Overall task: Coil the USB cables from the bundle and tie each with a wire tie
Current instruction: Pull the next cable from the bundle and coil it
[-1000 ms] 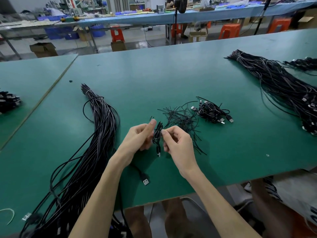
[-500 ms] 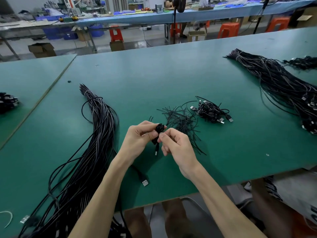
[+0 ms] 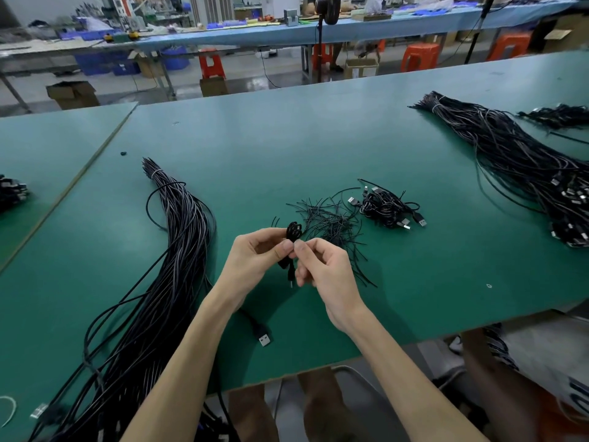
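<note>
My left hand [image 3: 255,260] grips a small coiled black USB cable [image 3: 292,232] above the green table [image 3: 287,148]. My right hand [image 3: 322,269] pinches the coil's middle, fingertips meeting those of the left hand; whether a wire tie sits between them is too small to tell. The cable's small plug hangs below the hands, and its USB-A plug [image 3: 264,339] lies on the table near my left forearm. A long bundle of black cables [image 3: 172,266] lies to the left. Loose black wire ties [image 3: 331,223] are scattered just beyond the hands.
Several tied coils [image 3: 387,207] lie behind the ties. A second big cable bundle [image 3: 522,167] stretches along the right side. More cables [image 3: 11,193] sit on the neighbouring table at the left. The table's front edge runs under my forearms.
The coil has been turned and drawn tighter between my hands, and both hands' fingertips have closed in on its middle. The trailing USB-A plug has slid slightly on the table.
</note>
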